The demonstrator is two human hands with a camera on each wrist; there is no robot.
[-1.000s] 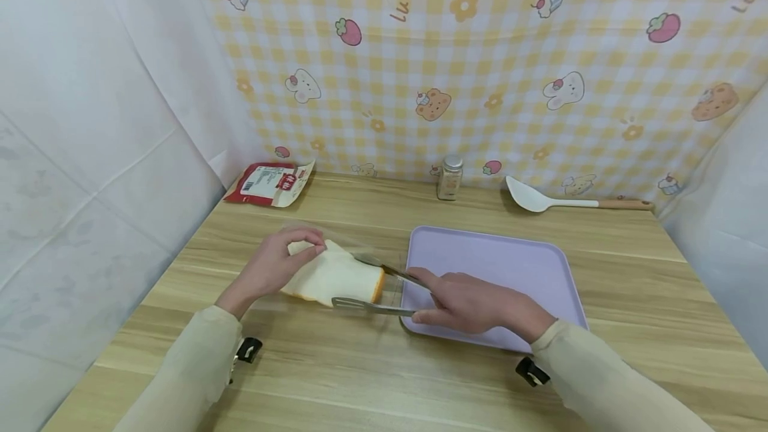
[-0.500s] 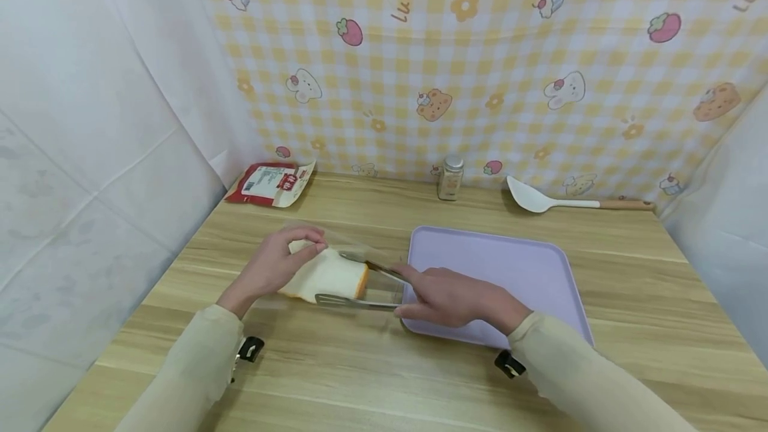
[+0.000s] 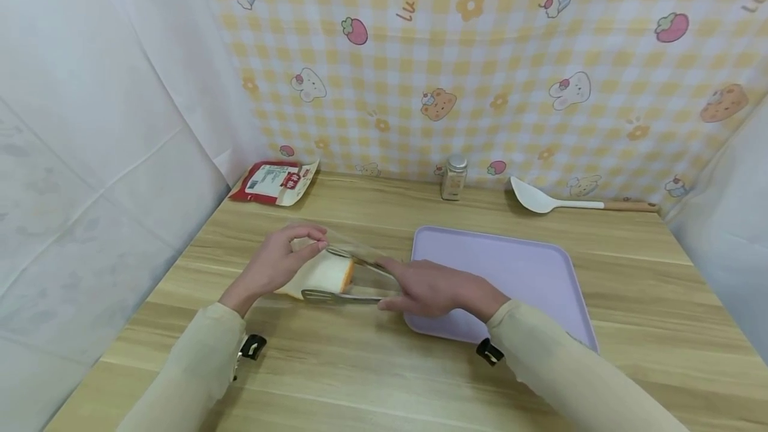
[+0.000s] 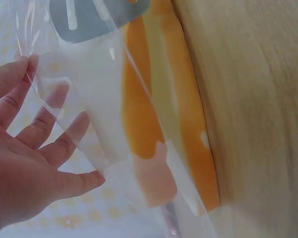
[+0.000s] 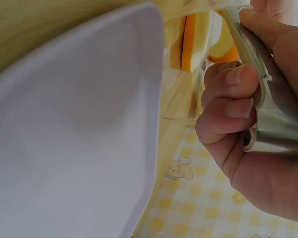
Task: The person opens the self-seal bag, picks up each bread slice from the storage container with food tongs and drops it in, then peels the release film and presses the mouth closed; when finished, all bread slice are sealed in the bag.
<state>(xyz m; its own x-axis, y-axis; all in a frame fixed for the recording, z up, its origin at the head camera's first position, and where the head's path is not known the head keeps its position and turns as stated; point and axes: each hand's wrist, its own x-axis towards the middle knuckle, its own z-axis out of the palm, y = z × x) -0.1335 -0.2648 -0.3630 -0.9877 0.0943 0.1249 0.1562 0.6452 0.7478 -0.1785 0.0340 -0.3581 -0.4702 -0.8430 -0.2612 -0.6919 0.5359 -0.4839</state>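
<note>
At the left of the table, my left hand [image 3: 277,260] pinches the edge of a clear plastic bag [image 4: 27,47] between thumb and fingertip. Bread slices [image 3: 321,275] with orange-brown crust lie in the bag; the left wrist view shows at least two, side by side [image 4: 145,109]. My right hand [image 3: 433,287] grips a pair of metal tongs [image 3: 354,298], its fingers wrapped round the handle in the right wrist view. The tongs' arms are spread, one along each side of the bread, their slotted ends [image 4: 97,22] beside my left hand. Part of the bread is hidden behind my left hand.
A lilac tray [image 3: 504,265] stands just right of the bag, partly under my right forearm. Along the back wall are a red and white packet [image 3: 273,183], a shaker jar [image 3: 454,179] and a white spatula [image 3: 536,199] with a wooden handle end.
My right hand has moved left with the tongs, whose ends now reach farther along the bread. The bread's near end has shifted left toward my left hand, which has barely moved.
</note>
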